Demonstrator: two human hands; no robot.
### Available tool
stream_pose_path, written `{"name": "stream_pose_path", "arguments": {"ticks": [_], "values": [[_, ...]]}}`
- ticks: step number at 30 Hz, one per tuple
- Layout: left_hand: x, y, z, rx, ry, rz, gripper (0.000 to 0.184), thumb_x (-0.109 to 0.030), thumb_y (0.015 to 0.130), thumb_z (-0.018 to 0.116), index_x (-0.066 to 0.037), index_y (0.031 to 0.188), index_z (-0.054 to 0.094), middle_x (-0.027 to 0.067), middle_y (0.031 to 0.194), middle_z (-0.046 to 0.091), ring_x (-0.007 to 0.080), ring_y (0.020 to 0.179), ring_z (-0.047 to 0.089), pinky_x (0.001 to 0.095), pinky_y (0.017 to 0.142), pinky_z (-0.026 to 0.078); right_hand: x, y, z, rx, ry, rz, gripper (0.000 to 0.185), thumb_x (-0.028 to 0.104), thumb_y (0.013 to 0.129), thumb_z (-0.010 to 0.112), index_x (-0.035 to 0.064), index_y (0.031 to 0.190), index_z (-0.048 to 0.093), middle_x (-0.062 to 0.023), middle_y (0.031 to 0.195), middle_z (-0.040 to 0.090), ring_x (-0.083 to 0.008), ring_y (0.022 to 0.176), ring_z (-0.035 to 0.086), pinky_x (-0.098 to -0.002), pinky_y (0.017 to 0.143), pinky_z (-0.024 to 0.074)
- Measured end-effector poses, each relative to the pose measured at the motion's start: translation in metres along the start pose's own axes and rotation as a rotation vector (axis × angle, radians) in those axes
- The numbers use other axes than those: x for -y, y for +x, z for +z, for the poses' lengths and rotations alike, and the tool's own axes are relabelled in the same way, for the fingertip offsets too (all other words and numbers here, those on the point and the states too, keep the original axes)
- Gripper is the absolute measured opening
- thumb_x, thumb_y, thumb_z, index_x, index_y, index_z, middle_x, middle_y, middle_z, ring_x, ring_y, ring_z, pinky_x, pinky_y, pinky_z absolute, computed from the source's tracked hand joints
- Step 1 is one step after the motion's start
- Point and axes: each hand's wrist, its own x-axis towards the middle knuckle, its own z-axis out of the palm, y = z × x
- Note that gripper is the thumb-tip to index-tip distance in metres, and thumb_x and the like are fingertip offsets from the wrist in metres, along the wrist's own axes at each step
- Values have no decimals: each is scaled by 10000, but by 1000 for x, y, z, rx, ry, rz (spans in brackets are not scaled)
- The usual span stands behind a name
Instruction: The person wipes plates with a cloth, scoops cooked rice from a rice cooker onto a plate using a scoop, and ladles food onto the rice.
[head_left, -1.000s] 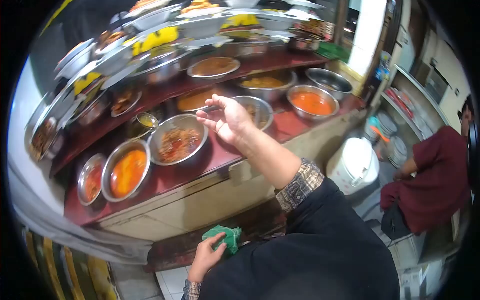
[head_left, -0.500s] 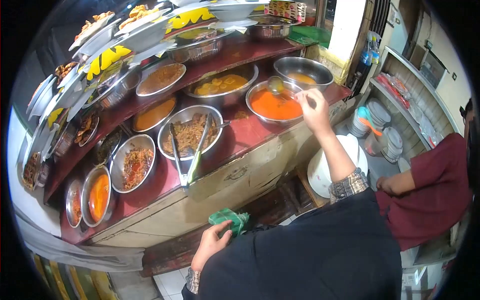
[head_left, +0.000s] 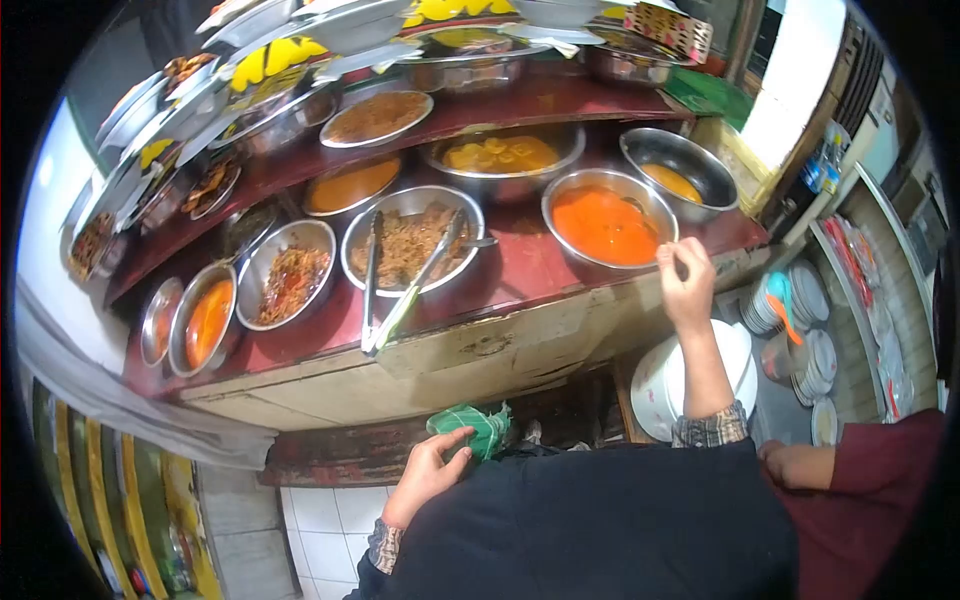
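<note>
My right hand is closed in a pinch at the near rim of a steel bowl of orange-red soup. It grips a ladle, whose head is mostly sunk in the soup and whose thin handle is hard to make out. Low in front of my body, my left hand holds a green bundle with pale lines, either thin plastic or cloth. Left of the soup stands a bowl of brown shredded food, with metal tongs resting across its rim.
More bowls of food line the red counter, under a shelf stacked with dishes. A dark bowl sits behind my right hand. Below it is a white bucket. A person in a maroon shirt stands close on my right.
The ladle, earlier raised over the bowl's far rim, has dropped into the soup as my right hand moved down. My left hand still holds the green bundle. The view has shifted.
</note>
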Motion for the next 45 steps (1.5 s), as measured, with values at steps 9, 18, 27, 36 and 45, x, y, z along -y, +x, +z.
{"name": "stream_pose_path", "arguments": {"ticks": [9, 18, 27, 36, 45], "values": [[12, -33, -23, -61, -7, -46, 347, -142, 829, 633, -61, 1166, 635, 211, 1034, 663, 301, 954, 661, 345, 832, 494, 6, 8, 6, -123, 107, 336, 255, 156, 902, 586, -37, 738, 617, -82, 707, 591, -154, 558, 578, -286, 550, 450], [39, -104, -99, -192, -108, -91, 327, -69, 844, 626, -15, 1167, 631, 140, 1094, 673, 149, 1029, 609, 287, 893, 463, -11, -14, 43, -208, 206, 444, 271, 221, 885, 663, -47, 847, 650, -98, 912, 629, -135, 684, 614, -251, 561, 516], [76, -199, -213, -375, -171, -118, 317, -91, 841, 619, -36, 1152, 648, 154, 1022, 682, 167, 907, 642, 291, 808, 484, 130, -35, 77, -102, -562, 419, 573, 227, 719, 758, 62, 1221, 536, -195, 1248, 505, -358, 1144, 498, -428, 987, 401], [72, -222, -273, -487, -196, -11, 294, -12, 830, 621, -6, 1122, 659, 130, 1041, 682, 148, 946, 625, 286, 854, 476, 380, -94, 137, 118, 522, -137, 208, 105, 795, 643, 33, 987, 610, -130, 1087, 564, -262, 1061, 528, -387, 949, 400], [66, -189, -302, -380, -205, 75, 277, -13, 826, 639, -52, 1097, 680, 130, 982, 692, 163, 886, 660, 285, 781, 509, 431, -187, 248, 1333, 1108, 118, 622, 290, 852, 697, 47, 1356, 426, -127, 1326, 459, -243, 1261, 421, -373, 1068, 314]]}}
